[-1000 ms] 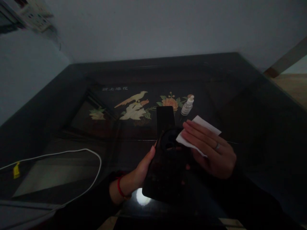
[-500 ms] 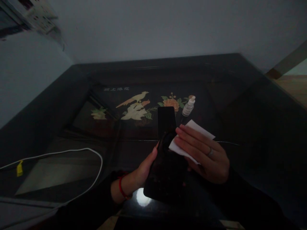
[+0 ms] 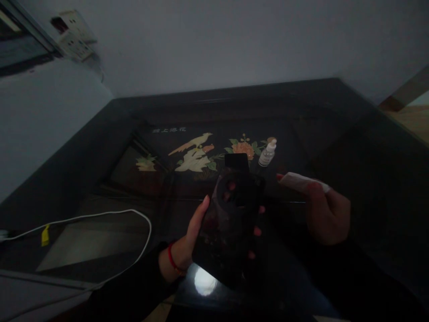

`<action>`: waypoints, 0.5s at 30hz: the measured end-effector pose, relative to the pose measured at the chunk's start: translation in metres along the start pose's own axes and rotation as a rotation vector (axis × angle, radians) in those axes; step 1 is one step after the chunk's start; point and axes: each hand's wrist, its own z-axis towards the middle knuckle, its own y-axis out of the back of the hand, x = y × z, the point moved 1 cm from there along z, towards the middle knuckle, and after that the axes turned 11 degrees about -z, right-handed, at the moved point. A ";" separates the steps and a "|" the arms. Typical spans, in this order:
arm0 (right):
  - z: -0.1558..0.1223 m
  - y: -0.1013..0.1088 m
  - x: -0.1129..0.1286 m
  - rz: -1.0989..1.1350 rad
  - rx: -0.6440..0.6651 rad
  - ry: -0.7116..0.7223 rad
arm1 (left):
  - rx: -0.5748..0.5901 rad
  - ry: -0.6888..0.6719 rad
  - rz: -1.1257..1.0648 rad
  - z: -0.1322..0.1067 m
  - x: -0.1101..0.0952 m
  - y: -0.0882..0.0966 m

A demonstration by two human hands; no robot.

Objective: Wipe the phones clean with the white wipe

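My left hand (image 3: 197, 228) grips a black phone case (image 3: 228, 228), thumb along its left edge and fingertips showing round the right edge. Its surface looks smudged, and pinkish spots show in the round camera area near the top. Partly hidden behind it, a black phone (image 3: 236, 161) lies on the table. To the right, apart from the case, my right hand (image 3: 328, 214) pinches a folded white tissue (image 3: 298, 181). A small clear dropper bottle (image 3: 267, 154) with a white top stands beyond the hands.
The dark glossy table (image 3: 208, 105) bears an inlaid bird-and-flower picture (image 3: 194, 158). A white cable (image 3: 100, 214) with a yellow tag (image 3: 45, 235) curves across the left side. Power sockets (image 3: 75, 42) are at the upper left by the wall.
My right hand has drawn the tissue off the phone case and away to the right. The case now faces up more openly in my left hand and covers more of the phone.
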 end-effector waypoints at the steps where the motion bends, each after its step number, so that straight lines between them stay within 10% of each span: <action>1: 0.000 -0.005 -0.005 0.046 0.009 -0.079 | 0.004 -0.010 -0.006 0.000 0.000 0.000; 9: 0.004 -0.014 -0.016 0.197 0.034 -0.192 | -0.101 -0.269 0.221 -0.004 -0.018 -0.008; 15: 0.008 -0.009 -0.004 0.088 0.094 -0.091 | -0.550 -0.433 0.824 -0.003 -0.046 -0.008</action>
